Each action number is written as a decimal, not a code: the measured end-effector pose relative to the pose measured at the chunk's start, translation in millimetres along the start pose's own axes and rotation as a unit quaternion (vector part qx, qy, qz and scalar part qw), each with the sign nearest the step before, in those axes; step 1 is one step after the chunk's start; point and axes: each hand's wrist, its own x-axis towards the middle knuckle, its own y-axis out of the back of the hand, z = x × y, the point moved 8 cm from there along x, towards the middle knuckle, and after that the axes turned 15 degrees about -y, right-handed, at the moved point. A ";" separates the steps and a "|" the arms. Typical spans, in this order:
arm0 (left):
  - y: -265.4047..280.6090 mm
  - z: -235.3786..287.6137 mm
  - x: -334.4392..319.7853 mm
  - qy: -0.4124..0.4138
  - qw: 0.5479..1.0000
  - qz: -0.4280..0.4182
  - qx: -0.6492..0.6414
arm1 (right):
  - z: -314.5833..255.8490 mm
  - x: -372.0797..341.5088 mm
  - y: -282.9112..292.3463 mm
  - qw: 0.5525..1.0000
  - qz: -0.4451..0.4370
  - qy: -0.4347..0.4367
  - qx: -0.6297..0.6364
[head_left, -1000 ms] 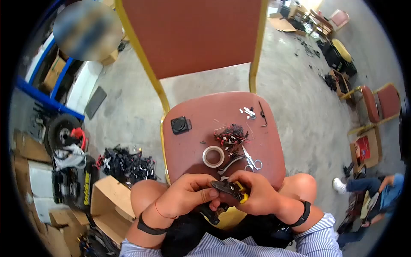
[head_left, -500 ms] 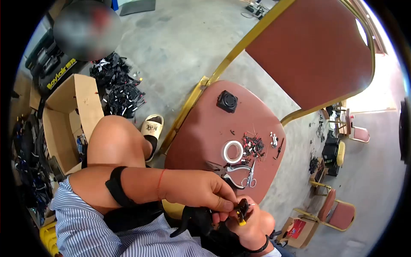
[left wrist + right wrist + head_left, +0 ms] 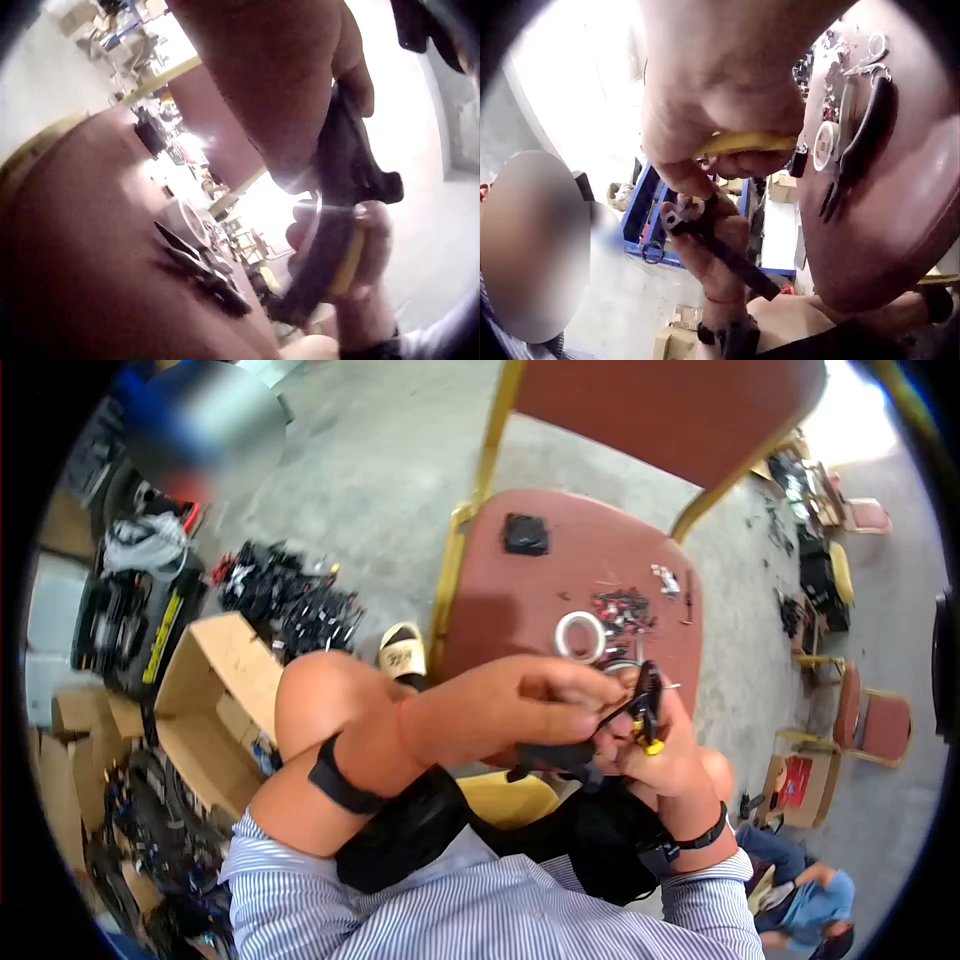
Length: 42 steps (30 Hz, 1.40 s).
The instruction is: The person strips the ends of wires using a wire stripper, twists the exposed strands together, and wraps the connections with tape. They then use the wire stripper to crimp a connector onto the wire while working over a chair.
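Note:
Near the chair seat's front edge, both hands are close together. The left hand [image 3: 490, 710] pinches a black part [image 3: 739, 268] with thumb and fingers; more black material [image 3: 560, 758] hangs below it in the head view. Curled round a black-and-yellow tool [image 3: 648, 710] is the right hand [image 3: 668, 755]. In the right wrist view its yellow handle [image 3: 750, 142] lies across the right hand's fingers. From the left wrist view, a dark piece [image 3: 341, 157] runs between the two hands. Where tool and part meet is too blurred to tell.
On the red seat [image 3: 500, 610] lie a black square item [image 3: 526, 534], a white tape roll [image 3: 562, 638], small red-black pieces [image 3: 622, 610], white bits [image 3: 665, 580] and pliers [image 3: 870, 131]. An open carton [image 3: 195, 710] and a black pile [image 3: 290, 600] are at the left.
The head view has swung round and back, shifting the seat within it. Both hands stay together holding their things, and the left hand's fingers look straighter than before.

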 end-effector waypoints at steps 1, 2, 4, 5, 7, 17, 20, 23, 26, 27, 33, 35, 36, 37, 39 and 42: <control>-6.7 -1.0 0.7 -0.012 0.999 -0.035 -0.035 | -2.2 -1.5 0.2 0.998 0.007 -0.029 -0.049; -5.9 -3.2 0.5 -0.020 0.999 -0.042 -0.023 | 5.8 -1.5 3.9 1.000 -0.018 0.011 -0.008; -4.5 -12.2 1.7 0.002 0.999 -0.030 0.015 | 0.1 -10.7 -4.0 0.999 -0.022 0.029 -0.010; -11.2 -7.7 7.4 -0.001 0.993 -0.045 0.105 | 9.1 -13.0 6.9 0.998 -0.030 0.042 -0.024; -13.4 -13.1 10.7 0.045 0.993 -0.008 0.109 | 7.7 -15.4 6.7 0.999 -0.009 0.012 -0.038; -20.8 -27.0 20.3 0.019 0.929 -0.026 0.368 | 2.6 -38.8 17.5 0.974 -0.028 0.056 -0.216; -17.1 -32.1 25.3 0.057 0.936 -0.014 0.348 | -2.1 -36.5 13.9 0.960 -0.022 0.059 -0.271; -19.6 -32.1 31.0 0.049 0.925 -0.045 0.375 | -7.7 -29.3 13.9 0.946 0.008 0.060 -0.319; -20.4 -35.6 30.8 0.099 0.938 -0.098 0.319 | -9.8 -26.0 11.6 0.953 -0.025 0.114 -0.278; -21.1 -33.5 30.2 0.117 0.940 -0.114 0.299 | -9.1 -24.2 9.0 0.949 -0.055 0.133 -0.282; -19.0 -49.7 13.3 0.221 0.923 -0.177 0.259 | 9.0 -17.4 -3.1 0.919 -0.192 0.189 -0.289; -15.9 -61.9 2.7 0.246 0.926 -0.177 0.224 | 18.5 -17.9 -5.4 0.919 -0.215 0.182 -0.276; -13.6 -65.3 -0.5 0.276 0.920 -0.187 0.206 | 21.6 -16.2 -7.1 0.924 -0.222 0.174 -0.258; -11.2 -64.5 -2.0 0.223 0.947 -0.150 0.174 | 23.8 -13.9 -8.8 0.928 -0.230 0.166 -0.240; -4.9 -70.3 -6.4 0.253 0.947 -0.146 0.133 | 22.9 -7.7 -8.1 0.928 -0.225 0.174 -0.242; 3.4 -73.3 -6.1 0.283 0.943 -0.144 0.096 | 21.5 1.9 -7.4 0.920 -0.238 0.176 -0.256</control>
